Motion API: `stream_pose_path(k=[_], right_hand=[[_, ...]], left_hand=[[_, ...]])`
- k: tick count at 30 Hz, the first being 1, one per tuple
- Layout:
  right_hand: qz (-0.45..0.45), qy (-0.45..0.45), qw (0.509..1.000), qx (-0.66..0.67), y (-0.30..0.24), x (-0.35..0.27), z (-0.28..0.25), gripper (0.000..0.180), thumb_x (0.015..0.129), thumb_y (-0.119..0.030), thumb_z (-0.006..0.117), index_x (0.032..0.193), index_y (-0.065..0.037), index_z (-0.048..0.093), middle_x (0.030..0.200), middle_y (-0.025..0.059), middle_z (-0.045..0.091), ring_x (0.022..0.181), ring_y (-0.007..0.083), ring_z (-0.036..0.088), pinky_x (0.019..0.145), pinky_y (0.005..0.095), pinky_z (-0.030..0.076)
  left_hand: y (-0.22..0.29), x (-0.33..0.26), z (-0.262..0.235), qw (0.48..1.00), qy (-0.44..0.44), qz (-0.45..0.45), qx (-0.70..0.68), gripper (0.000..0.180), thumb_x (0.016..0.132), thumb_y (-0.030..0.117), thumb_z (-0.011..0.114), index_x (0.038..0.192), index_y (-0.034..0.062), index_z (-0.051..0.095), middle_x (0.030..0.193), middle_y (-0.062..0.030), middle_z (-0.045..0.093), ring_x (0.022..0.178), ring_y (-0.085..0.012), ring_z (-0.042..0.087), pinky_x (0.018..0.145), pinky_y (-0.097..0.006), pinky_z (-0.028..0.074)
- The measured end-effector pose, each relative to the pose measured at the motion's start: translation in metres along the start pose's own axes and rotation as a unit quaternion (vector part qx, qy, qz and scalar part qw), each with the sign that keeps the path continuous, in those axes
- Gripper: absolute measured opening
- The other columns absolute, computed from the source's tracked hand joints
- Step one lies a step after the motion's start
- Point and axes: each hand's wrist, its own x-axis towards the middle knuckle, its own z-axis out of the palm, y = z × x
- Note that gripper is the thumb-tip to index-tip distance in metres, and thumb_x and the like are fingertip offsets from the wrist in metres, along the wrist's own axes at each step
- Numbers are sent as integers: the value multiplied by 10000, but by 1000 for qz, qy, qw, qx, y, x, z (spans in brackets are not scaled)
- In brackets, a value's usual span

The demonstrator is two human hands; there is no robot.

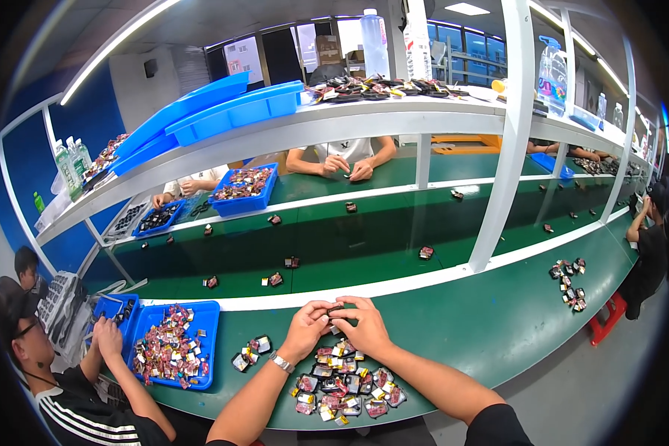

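My left hand [309,327] and my right hand [364,328] meet over the near green bench. Pinched between the fingertips of both is a small black part [336,309], partly hidden by the fingers. Just below, between my forearms, lies a pile of small black-cased circuit assemblies [349,383] with red boards and white-and-yellow pieces. A few similar assemblies [250,352] rest to the left of my left wrist, which wears a metal-banded watch.
A blue tray [214,327] of loose red boards stands at the left, beside a co-worker [74,394]. Beyond a white rail, scattered assemblies lie on the green conveyor belt [349,245]. A white upright [502,149] and overhead shelf [349,113] stand ahead. Another co-worker's hands [349,167] work opposite.
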Motion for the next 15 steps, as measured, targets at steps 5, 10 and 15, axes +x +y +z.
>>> stream_pose_path(k=[5,10,15], right_hand=[[38,-31,997,60,7,3,-1,174,786,-114,710,954,-123,755,1185,75,646,1101,274,591,976,371,454],[25,-31,998,51,4,2,-2,184,795,-110,705,974,-120,747,1227,82,623,1152,288,558,995,378,440],[-40,-4,999,12,-17,2,-5,165,813,-103,663,963,-81,730,1243,102,590,1186,317,499,1008,407,421]], left_hand=[[-2,0,-2,1000,-5,7,7,253,964,-31,447,1209,15,491,1341,-151,527,1193,-195,547,972,-324,497],[-3,0,1,999,14,29,37,229,965,-30,450,1185,17,497,1326,-154,539,1177,-192,558,975,-327,498],[-2,-1,-3,999,10,46,21,207,968,-19,459,1169,20,491,1322,-165,540,1169,-202,567,966,-331,505]])
